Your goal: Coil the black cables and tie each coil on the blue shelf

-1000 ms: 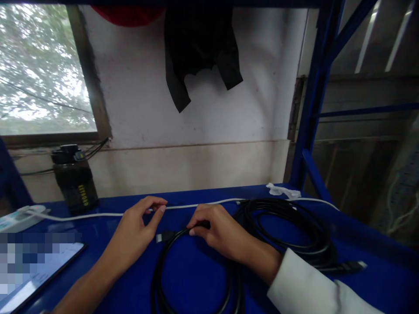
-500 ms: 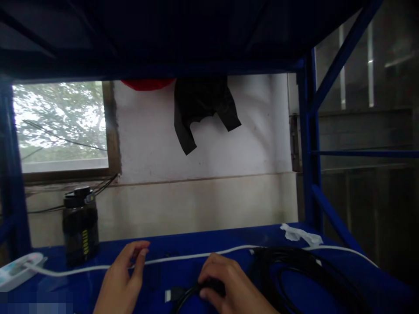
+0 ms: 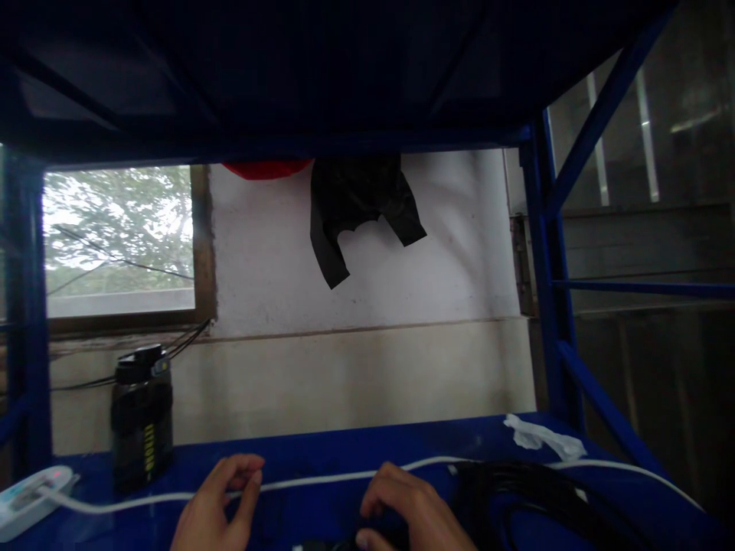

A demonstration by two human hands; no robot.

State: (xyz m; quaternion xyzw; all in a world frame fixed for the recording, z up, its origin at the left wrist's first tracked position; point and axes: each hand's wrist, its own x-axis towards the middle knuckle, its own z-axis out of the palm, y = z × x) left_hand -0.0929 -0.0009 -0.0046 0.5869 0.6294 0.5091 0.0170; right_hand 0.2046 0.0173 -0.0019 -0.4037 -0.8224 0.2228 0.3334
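Note:
My right hand [image 3: 416, 511] is curled over a black cable [image 3: 395, 534] at the bottom of the view, its fingers hiding most of the grip. A plug end [image 3: 313, 546] of that cable peeks out left of my thumb, cut off by the frame's lower edge. Left of it, my left hand [image 3: 218, 505] hovers with nothing in it, fingers curved and a gap between thumb and fingertips. Behind both hands a white power cord [image 3: 325, 480] runs across the blue shelf [image 3: 321, 451]. To the right lies a coil of black cable [image 3: 517, 493].
A white power strip [image 3: 34, 493] lies at far left beside a dark water bottle [image 3: 142, 421]. Crumpled white plastic [image 3: 543, 438] rests at back right. Blue posts [image 3: 556, 306] frame the shelf, and a dark garment [image 3: 364, 203] hangs by the wall.
The view has tilted up, so the shelf and hands sit lower in the picture. The plug end has dropped almost out of frame. My left hand keeps about the same pose.

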